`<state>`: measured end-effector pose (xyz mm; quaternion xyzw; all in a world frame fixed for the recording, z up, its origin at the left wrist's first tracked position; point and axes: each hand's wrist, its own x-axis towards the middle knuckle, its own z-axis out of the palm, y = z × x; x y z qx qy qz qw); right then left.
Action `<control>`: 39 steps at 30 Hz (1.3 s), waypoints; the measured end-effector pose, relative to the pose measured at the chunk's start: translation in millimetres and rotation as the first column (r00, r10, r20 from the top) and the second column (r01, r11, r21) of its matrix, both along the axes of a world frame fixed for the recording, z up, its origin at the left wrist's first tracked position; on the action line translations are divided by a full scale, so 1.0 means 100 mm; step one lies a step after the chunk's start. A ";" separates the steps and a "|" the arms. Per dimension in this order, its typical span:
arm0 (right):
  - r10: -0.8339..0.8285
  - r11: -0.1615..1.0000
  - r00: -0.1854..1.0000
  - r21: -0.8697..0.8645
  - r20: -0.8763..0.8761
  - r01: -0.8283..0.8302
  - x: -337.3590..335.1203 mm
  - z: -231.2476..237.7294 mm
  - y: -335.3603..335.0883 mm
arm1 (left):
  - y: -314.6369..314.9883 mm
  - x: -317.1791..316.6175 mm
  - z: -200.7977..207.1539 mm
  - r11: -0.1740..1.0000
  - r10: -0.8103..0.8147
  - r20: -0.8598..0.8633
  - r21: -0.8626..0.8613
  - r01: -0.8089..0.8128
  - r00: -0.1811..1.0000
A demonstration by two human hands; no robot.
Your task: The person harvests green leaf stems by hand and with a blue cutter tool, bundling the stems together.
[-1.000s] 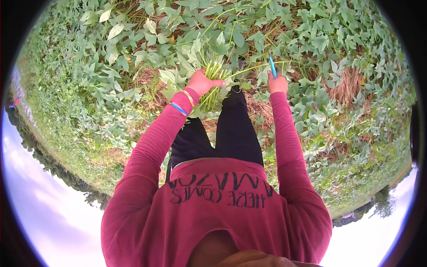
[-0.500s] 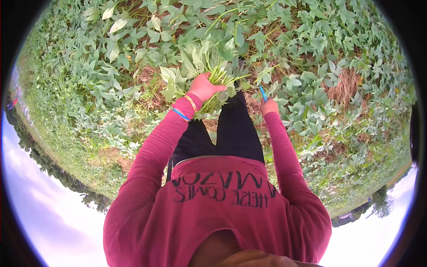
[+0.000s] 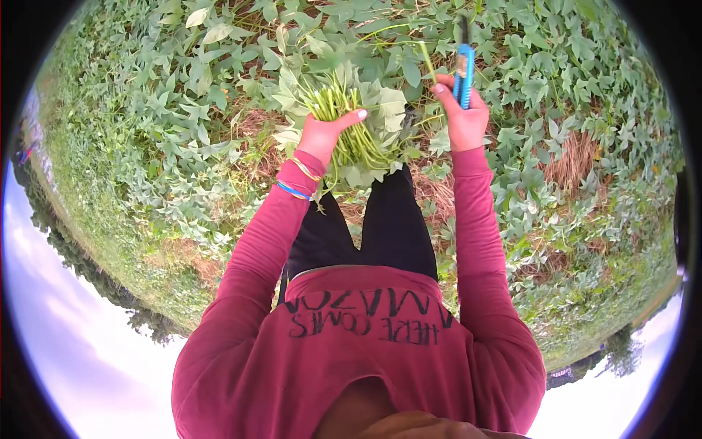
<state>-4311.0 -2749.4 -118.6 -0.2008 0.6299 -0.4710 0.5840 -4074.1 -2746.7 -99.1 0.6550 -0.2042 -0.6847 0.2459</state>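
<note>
A thick bunch of leafy green stems (image 3: 358, 143) is gripped in my left hand (image 3: 325, 134), its thumb lying across the stems. The cut ends show pale green, and broad leaves fan out around and beneath them. My right hand (image 3: 468, 126) is raised to the right of the bunch and closed around a blue utility knife (image 3: 463, 77), which points upward with its dark blade out. Between the thumb and fingers of that same hand stands a single green stem (image 3: 428, 62).
Dense low vines with lobed leaves (image 3: 175, 110) cover the ground all around. Dry brown grass (image 3: 572, 161) shows through at the right. My legs in black trousers (image 3: 398, 219) stand below the bunch. Trees (image 3: 95, 271) line the field's far edge.
My right hand has moved up and forward with the knife, and a stem now shows in its fingers. The bunch in my left hand has turned, so its stems are more exposed.
</note>
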 end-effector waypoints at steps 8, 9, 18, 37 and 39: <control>0.350 0.937 0.927 -0.060 0.134 -0.345 0.67 0.05 0.33 | -0.07 0.07 0.06 0.956 0.277 -0.331 0.193 -0.222 0.902; 0.375 0.927 0.912 -0.051 0.164 -0.372 0.69 0.01 0.32 | -0.06 0.11 0.07 0.967 0.243 -0.309 0.155 -0.204 0.919; 0.379 0.621 0.216 0.074 -0.900 -0.781 0.13 -0.91 -0.35 | 0.31 0.81 -0.23 0.926 0.308 -0.039 0.241 -0.290 0.951; 0.308 0.910 0.861 0.390 -0.406 -0.141 0.40 -2.13 0.27 | 0.29 0.19 -1.71 0.894 0.121 0.203 0.403 -0.196 0.972; 0.177 0.912 0.981 0.388 -0.075 -0.135 0.47 -2.31 0.16 | 0.25 0.13 -1.57 0.906 0.107 0.148 0.392 -0.158 0.983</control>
